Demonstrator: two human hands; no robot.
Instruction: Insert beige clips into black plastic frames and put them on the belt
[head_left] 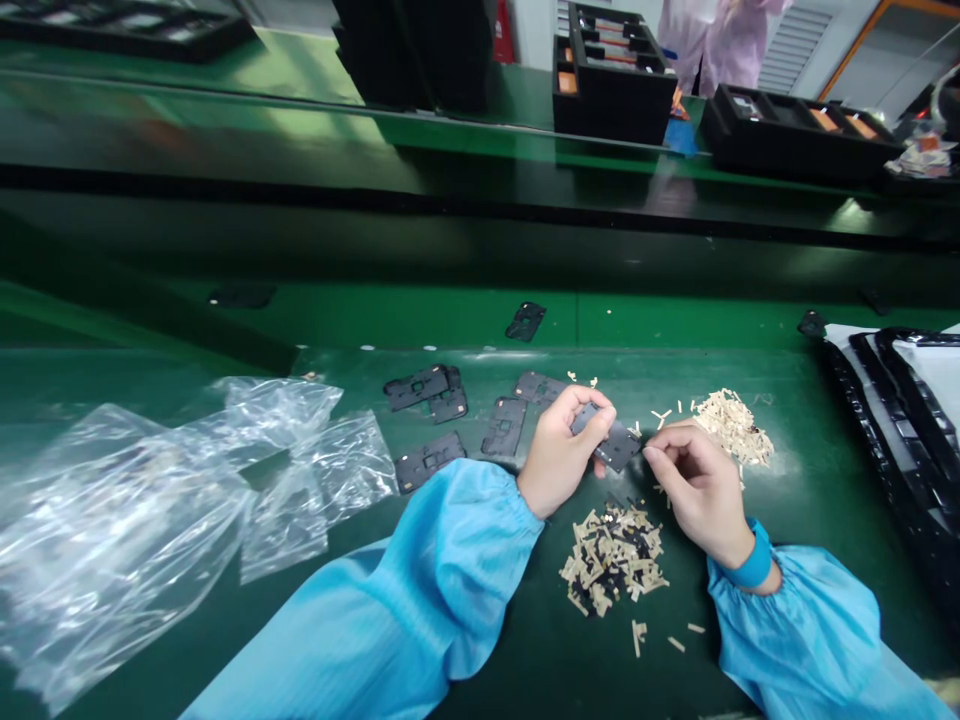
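My left hand (564,448) grips a flat dark plastic part (616,446) between thumb and fingers, tilted over the green table. At that part's right end is my right hand (694,480), its thumb and index finger pinched together; whatever is between them is too small to make out. Below the hands lies a pile of beige and black strips (615,557). A second heap, of pale small pieces (731,426), sits behind my right hand. Several similar dark parts (504,426) lie left of my left hand.
Crumpled clear plastic bags (142,510) cover the left side. A tray with black-edged plastic (900,430) stands at the right. Black boxes (619,85) rest on the raised shelf (517,115) at the back, with a person in pink (716,40) beyond.
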